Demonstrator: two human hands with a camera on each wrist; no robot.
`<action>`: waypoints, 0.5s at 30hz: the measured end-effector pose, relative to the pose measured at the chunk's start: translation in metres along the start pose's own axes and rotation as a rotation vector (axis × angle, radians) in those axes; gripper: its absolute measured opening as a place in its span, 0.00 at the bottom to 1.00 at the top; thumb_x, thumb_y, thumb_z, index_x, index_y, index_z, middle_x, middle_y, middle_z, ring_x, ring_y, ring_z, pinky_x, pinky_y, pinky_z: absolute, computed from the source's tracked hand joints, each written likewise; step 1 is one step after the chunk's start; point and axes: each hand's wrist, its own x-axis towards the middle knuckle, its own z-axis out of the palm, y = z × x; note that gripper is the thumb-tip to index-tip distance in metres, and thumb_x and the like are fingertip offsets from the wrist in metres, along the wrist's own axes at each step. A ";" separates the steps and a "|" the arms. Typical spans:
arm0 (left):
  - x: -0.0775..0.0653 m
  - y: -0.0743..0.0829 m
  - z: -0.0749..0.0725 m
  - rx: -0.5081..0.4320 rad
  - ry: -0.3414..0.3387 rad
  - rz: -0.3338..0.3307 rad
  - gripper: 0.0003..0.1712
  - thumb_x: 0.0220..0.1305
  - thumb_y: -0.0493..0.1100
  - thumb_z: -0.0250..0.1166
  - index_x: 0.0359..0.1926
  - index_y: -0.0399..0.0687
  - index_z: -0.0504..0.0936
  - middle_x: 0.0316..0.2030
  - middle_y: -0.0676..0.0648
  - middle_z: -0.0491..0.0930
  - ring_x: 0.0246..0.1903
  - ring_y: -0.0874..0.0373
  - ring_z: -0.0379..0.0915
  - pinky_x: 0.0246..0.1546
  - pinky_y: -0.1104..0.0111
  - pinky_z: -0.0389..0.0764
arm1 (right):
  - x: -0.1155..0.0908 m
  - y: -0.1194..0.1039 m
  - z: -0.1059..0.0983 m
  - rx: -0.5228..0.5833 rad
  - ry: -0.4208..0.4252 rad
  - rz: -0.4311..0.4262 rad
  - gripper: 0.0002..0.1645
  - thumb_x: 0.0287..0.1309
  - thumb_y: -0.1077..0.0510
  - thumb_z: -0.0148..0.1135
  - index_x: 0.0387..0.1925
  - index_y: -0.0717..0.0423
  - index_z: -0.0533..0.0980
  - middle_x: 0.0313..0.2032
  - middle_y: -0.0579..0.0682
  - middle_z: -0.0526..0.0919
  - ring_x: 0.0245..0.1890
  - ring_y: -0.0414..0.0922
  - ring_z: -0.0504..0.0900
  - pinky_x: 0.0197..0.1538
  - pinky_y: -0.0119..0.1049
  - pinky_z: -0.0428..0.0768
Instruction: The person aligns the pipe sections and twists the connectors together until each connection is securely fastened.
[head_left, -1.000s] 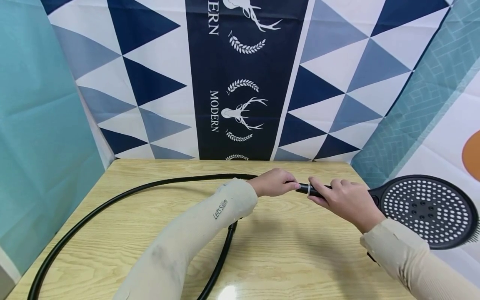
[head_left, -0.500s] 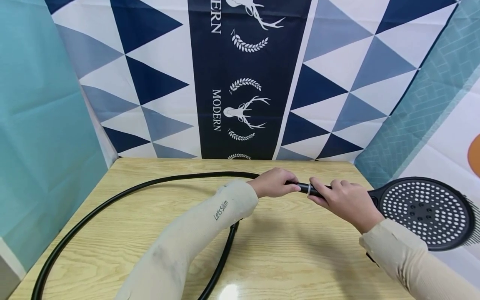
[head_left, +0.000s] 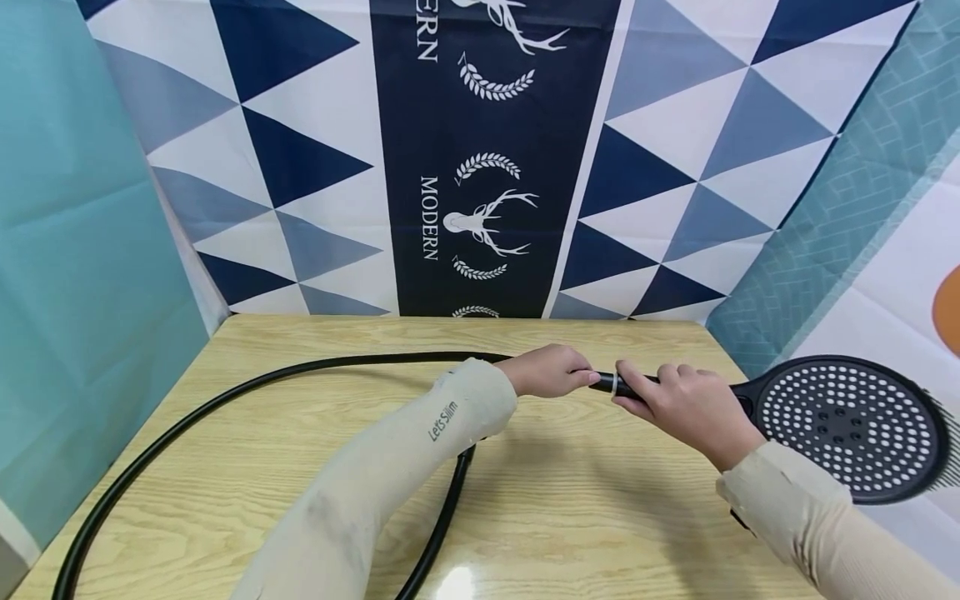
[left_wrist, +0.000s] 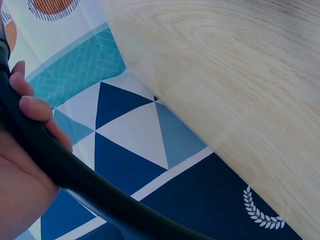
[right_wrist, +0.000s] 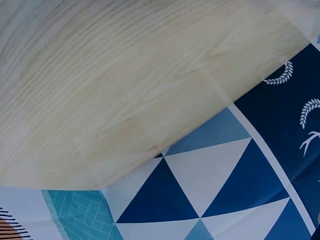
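Note:
My right hand [head_left: 693, 408] grips the handle of a black shower head [head_left: 851, 417], whose round, perforated face lies at the right. A thin pale ring [head_left: 615, 384] shows on the handle's end, between the two hands. Left of it, my left hand [head_left: 547, 372] holds the end of a black hose [head_left: 375, 360], thumb along it. The left wrist view has this hose [left_wrist: 105, 197] running across the palm, fingers curled round it. Whether hose and handle are joined is hidden by the fingers. Both hands are above the table. The right wrist view hardly shows the right hand.
The hose sweeps left in a wide loop over the wooden table [head_left: 570, 508]; another stretch runs to the front edge below the left forearm. A patterned cloth wall [head_left: 322, 150] stands behind, with a teal sheet [head_left: 82, 208] at the left.
The hands stay at the joint with almost the same grip. Hands and hose sit slightly lower in the view, and the hose has shifted a little; the shower head barely moved.

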 end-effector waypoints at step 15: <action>0.000 -0.001 0.001 0.056 0.040 0.009 0.13 0.71 0.45 0.56 0.41 0.42 0.84 0.23 0.54 0.70 0.26 0.63 0.65 0.30 0.76 0.65 | -0.001 -0.001 0.001 0.001 -0.013 0.012 0.32 0.74 0.38 0.28 0.41 0.58 0.70 0.10 0.49 0.54 0.08 0.42 0.50 0.11 0.31 0.47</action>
